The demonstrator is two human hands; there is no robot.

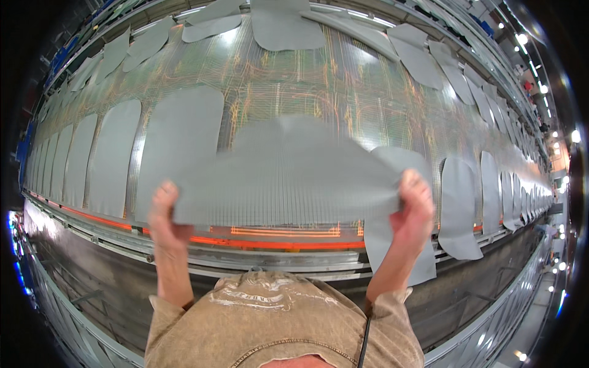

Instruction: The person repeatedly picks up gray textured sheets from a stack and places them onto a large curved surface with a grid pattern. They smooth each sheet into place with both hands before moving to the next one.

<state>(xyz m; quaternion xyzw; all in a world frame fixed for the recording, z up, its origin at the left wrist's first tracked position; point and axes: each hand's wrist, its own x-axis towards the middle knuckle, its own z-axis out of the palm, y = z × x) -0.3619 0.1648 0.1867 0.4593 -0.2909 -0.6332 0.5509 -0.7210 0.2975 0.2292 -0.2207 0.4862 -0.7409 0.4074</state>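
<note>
I hold a grey flat fabric piece [288, 175] stretched between both hands over a long wire-mesh conveyor [294, 86]. My left hand [164, 211] pinches its lower left corner. My right hand [414, 205] grips its right edge. The piece hangs above the mesh at the near edge and hides part of the surface behind it. Similar grey cut pieces lie flat in a near row, such as one [184, 141] to the left and one [457, 205] to the right.
A second row of grey pieces [285, 24] lies along the far edge of the conveyor. A metal rail with an orange glowing strip [276, 242] runs along the near edge. Ceiling lights [555, 135] shine at the right.
</note>
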